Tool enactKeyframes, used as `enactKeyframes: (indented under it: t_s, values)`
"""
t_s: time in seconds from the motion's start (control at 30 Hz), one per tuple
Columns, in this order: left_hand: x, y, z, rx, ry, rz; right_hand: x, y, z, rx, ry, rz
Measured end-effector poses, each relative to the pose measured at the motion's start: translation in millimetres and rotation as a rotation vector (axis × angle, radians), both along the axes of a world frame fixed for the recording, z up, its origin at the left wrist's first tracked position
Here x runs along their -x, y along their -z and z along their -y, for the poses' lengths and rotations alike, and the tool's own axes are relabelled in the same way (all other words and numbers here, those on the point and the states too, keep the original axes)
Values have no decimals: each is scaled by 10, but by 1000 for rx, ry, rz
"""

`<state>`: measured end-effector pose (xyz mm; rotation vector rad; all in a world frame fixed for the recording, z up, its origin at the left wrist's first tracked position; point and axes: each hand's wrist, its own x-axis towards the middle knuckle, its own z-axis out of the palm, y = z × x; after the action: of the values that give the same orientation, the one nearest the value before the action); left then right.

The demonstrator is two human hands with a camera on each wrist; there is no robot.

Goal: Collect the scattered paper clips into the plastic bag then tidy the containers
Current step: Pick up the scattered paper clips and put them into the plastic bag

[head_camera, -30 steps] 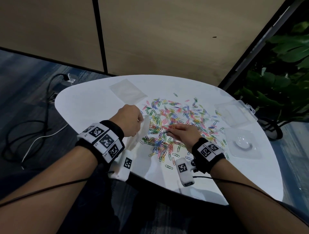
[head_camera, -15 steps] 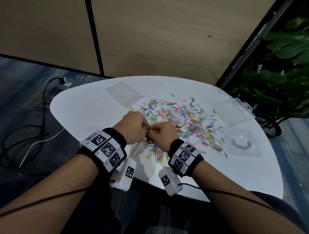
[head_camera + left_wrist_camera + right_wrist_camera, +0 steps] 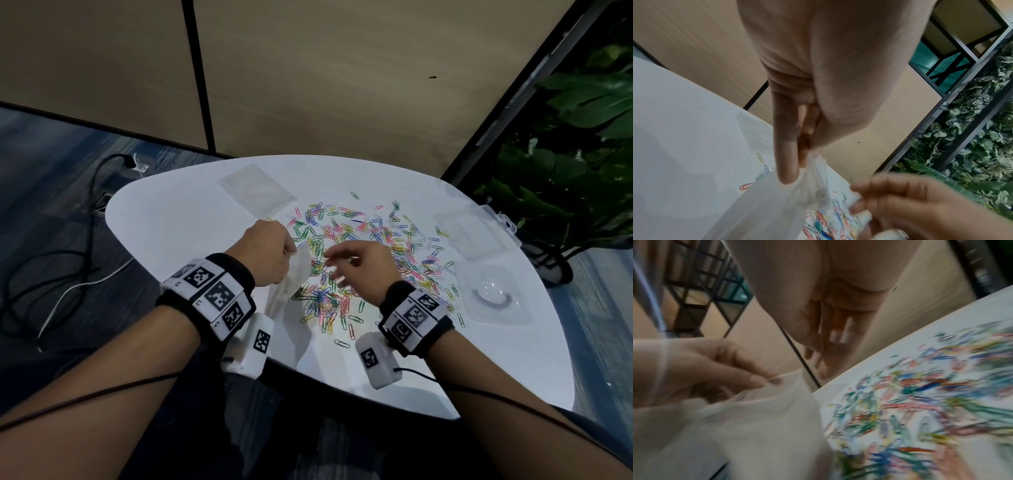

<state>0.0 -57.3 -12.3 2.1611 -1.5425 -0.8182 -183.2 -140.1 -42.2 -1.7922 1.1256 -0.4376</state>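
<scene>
Several coloured paper clips (image 3: 359,250) lie scattered over the middle of the white table (image 3: 178,219). My left hand (image 3: 267,251) pinches the rim of a clear plastic bag (image 3: 291,291) at the pile's left edge; the bag (image 3: 777,203) hangs from my fingers and the pinch on the bag (image 3: 766,410) also shows in the right wrist view. My right hand (image 3: 352,265) hovers just above the clips beside the bag, fingers loosely spread and holding nothing, and is seen blurred as the right hand (image 3: 920,207) in the left wrist view. The clips (image 3: 920,402) are motion-blurred.
A second flat clear bag (image 3: 257,188) lies at the table's far left. A clear plastic box (image 3: 476,233) and a clear lid or tray (image 3: 493,294) sit at the right. A leafy plant (image 3: 575,164) stands beyond the right edge. Cables (image 3: 68,257) run over the floor at left.
My right hand took clips from the pile, met my left hand at the bag's mouth, and has now drawn back right over the pile with fingers spread. The left hand kept its hold.
</scene>
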Motion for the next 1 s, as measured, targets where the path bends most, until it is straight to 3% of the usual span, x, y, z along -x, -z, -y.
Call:
enactKeyframes:
  t_s: [0.03,0.13,0.2,0.27,0.47,0.6,0.87,1.0]
  values:
    - [-24,-2,-3,-4,-7,3,109,51,58,-2,22,-121]
    - [-70,-22,-7,-27,-37,11,492,319,124,-82,-17,-735]
    - [-84,-36,-12,-36,-44,7,709,531,46,-196,-22,-929]
    - [-99,-44,-13,-45,-65,-10,809,686,-90,-263,-30,-910]
    - [-115,-56,-34,-54,-63,-16,557,911,-284,-28,-12,-683]
    - [-162,-34,-65,-53,-66,-7,278,988,-245,13,26,-536]
    - [-249,-8,-70,-62,-90,-23,-1,1115,-128,461,-244,-674]
    - [-213,-23,-57,-75,-62,-3,-1,1032,-34,424,-227,-689]
